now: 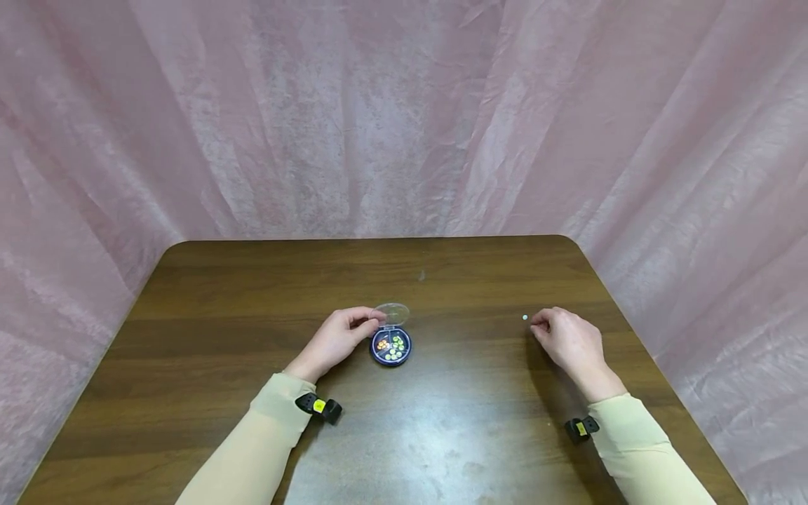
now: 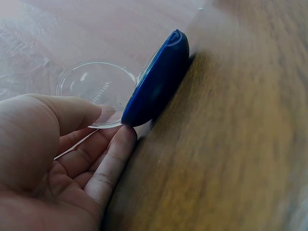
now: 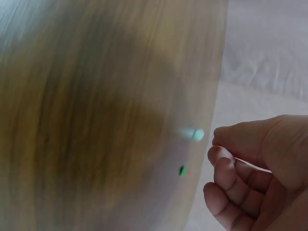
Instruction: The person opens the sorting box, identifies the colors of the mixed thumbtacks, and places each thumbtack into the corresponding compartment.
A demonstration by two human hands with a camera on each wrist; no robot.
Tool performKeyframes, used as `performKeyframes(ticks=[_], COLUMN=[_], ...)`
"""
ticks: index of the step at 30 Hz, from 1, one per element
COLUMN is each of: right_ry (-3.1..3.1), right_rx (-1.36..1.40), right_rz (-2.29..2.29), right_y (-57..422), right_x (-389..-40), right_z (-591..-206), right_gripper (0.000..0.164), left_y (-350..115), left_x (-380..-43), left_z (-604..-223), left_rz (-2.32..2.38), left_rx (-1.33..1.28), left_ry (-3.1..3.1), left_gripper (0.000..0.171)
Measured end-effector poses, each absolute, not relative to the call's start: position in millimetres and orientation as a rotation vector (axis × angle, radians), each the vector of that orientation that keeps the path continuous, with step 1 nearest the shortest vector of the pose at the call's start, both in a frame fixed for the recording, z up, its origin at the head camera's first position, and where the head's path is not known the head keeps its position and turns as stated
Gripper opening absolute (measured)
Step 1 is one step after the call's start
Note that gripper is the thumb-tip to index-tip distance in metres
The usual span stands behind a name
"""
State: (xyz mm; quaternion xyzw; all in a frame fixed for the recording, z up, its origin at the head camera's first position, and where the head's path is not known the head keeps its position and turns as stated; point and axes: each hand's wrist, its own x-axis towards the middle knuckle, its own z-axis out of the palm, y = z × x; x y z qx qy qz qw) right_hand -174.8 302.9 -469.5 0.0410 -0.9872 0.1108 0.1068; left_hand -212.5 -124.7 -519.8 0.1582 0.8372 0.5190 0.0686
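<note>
My left hand (image 1: 341,341) pinches the raised clear lid (image 1: 394,314) of a round blue pill case (image 1: 373,355). In the left wrist view the thumb lies over the lid (image 2: 79,79), and one fingertip meets the edge of the blue base (image 2: 159,79). Orange pieces and yellow-green pieces (image 1: 393,353) fill separate compartments of the case. On the right, my right hand (image 1: 571,344) hovers low with curled fingers and nothing visible between thumb and forefinger. Just beyond its fingertips lies a small pale tablet (image 3: 198,134); a small green piece (image 3: 182,170) shows near it.
A brown wooden table (image 1: 252,280) carries everything, with rounded far corners. Pink curtains (image 1: 379,126) hang behind it and along both sides. Each wrist wears a black strap camera, the left one (image 1: 320,407) and the right one (image 1: 581,428).
</note>
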Motion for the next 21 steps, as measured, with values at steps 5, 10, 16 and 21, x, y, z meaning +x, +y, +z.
performKeyframes(ticks=[5,10,16,21], right_ry=[-2.936,-2.866,-2.862,-2.889], right_rx=[0.088,0.114,0.123,0.131], right_rz=[0.329,0.286,0.255,0.253], right_y=[310.5,308.6,306.5,306.5], right_x=[-180.4,-187.3,-193.5,-197.6], right_z=[-472.7,-477.2,-477.7,-478.1], right_gripper=[0.007,0.006,0.008,0.005], left_y=[-125.3,-123.2,-120.7,-119.4], left_x=[-212.0,-212.5,-211.5,-210.8], left_z=[-519.6,-519.5,-519.1,-517.8], left_rz=[1.571,1.568,1.562,1.556], left_rx=[0.473,0.473,0.467,0.476], left_ry=[2.511,2.513,2.514,2.525], left_gripper=[0.028,0.026,0.025,0.026])
